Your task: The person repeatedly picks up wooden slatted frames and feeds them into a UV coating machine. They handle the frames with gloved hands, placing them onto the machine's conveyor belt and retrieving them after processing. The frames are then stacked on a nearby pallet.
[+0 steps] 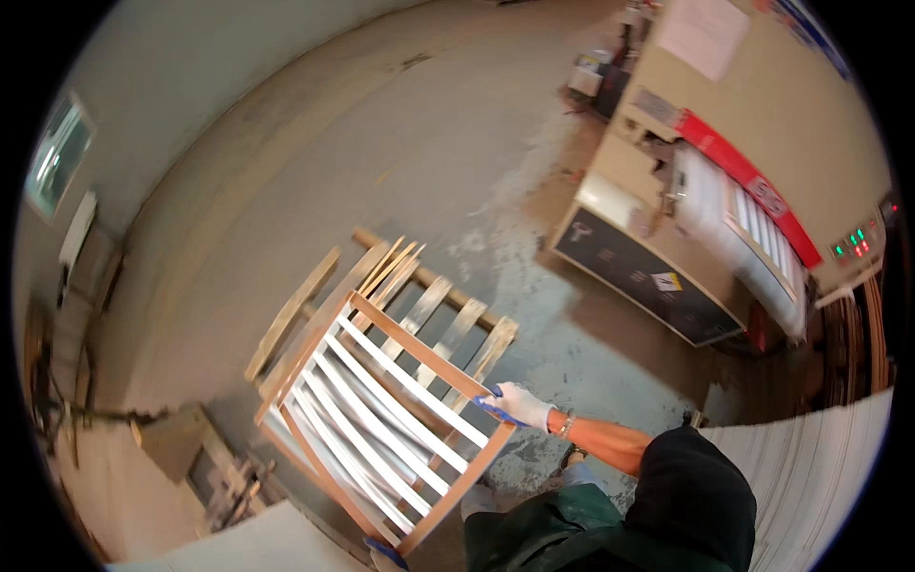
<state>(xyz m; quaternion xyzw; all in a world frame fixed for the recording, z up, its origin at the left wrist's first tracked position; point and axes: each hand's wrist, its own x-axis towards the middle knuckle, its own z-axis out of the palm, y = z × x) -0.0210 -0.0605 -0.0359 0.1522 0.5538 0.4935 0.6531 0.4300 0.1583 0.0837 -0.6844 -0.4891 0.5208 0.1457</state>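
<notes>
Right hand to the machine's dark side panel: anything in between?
Only stained floor shows between the right hand and dark side panel, head view.

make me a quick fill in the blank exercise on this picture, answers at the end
1. The right hand, gloved in white and ____, holds the slatted frame near a corner.
2. The frame's slats are ____.
3. The long strip across the beige machine is ____.
4. The window lies toward the picture's ____ edge.

Missing words: blue; white; red; left.
</notes>
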